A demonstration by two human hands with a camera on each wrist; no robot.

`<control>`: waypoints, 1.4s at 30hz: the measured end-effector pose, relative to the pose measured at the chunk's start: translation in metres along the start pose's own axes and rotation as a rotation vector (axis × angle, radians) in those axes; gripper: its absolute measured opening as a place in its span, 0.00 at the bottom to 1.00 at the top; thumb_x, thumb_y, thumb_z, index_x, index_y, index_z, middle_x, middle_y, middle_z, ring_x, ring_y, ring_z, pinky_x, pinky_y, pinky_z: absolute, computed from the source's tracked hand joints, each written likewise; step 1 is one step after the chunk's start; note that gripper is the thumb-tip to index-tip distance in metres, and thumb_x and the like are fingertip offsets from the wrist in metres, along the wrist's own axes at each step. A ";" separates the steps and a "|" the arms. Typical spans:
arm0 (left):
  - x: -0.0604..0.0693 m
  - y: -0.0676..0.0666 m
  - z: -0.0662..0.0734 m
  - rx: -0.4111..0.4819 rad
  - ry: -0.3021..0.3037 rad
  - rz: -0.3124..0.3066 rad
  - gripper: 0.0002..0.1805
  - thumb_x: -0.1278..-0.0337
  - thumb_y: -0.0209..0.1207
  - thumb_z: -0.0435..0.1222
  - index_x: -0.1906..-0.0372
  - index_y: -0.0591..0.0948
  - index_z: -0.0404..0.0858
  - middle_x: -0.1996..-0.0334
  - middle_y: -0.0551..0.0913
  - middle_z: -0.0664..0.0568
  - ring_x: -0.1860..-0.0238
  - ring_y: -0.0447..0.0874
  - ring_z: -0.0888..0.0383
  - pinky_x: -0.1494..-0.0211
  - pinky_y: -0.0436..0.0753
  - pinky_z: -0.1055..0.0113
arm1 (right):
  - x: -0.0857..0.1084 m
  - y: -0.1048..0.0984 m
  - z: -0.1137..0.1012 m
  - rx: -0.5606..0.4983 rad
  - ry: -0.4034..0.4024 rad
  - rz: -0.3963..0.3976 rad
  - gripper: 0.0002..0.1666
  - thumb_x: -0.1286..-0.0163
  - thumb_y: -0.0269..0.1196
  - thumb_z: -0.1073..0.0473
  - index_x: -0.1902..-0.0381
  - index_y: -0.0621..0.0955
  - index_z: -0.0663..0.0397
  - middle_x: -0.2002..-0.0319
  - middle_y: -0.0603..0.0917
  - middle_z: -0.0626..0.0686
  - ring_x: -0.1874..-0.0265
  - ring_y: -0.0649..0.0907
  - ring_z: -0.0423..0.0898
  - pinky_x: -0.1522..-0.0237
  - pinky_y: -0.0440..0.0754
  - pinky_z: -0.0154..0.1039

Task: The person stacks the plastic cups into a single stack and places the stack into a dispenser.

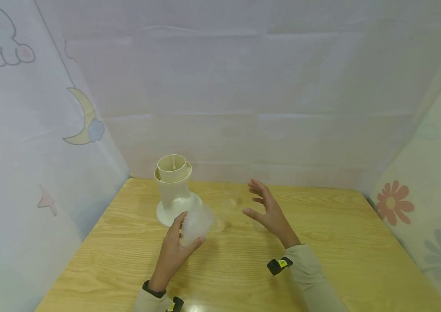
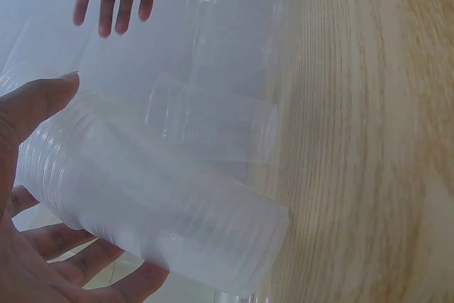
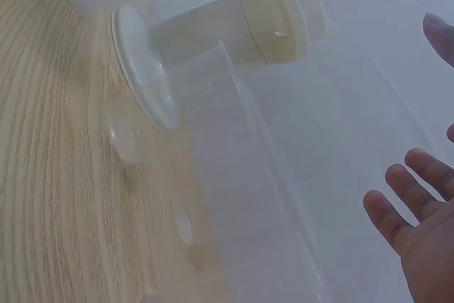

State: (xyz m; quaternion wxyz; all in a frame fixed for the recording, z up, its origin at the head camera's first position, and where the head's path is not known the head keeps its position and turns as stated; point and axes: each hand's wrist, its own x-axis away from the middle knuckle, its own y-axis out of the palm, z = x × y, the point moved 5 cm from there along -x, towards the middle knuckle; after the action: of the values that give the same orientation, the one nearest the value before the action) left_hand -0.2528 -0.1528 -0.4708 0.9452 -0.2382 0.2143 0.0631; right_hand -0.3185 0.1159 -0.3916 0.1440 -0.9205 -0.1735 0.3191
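A nested stack of clear plastic cups (image 1: pixel 197 222) is gripped by my left hand (image 1: pixel 173 251), thumb on one side and fingers curled round the other. In the left wrist view the stack (image 2: pixel 156 182) lies tilted across the palm. My right hand (image 1: pixel 269 212) hovers over the table with fingers spread and relaxed, holding nothing. Between the hands, single clear cups stand on the table, among them one cup (image 1: pixel 218 224) near the stack and another cup (image 1: pixel 229 204) farther back; their outlines are faint. Behind the left hand stands a cream cylindrical holder (image 1: pixel 173 190) on a round white base.
The wooden table (image 1: pixel 236 277) ends at a pale hanging sheet (image 1: pixel 244 138) at the back. Printed sheets also hang along the left (image 1: pixel 17 173) and right (image 1: pixel 435 190) sides.
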 end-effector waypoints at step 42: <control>0.001 0.000 0.000 0.004 0.005 0.003 0.44 0.47 0.73 0.45 0.28 0.65 0.41 0.37 0.73 0.37 0.43 0.76 0.39 0.50 0.80 0.40 | 0.026 -0.050 0.069 0.145 0.140 0.135 0.50 0.33 0.69 0.63 0.21 0.55 0.41 0.27 0.64 0.58 0.30 0.66 0.57 0.35 0.69 0.37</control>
State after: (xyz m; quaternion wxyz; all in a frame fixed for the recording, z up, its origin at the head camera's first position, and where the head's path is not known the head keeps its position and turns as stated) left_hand -0.2518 -0.1527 -0.4711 0.9450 -0.2362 0.2170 0.0636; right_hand -0.3548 0.1821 -0.4390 0.2001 -0.9373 -0.0771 0.2747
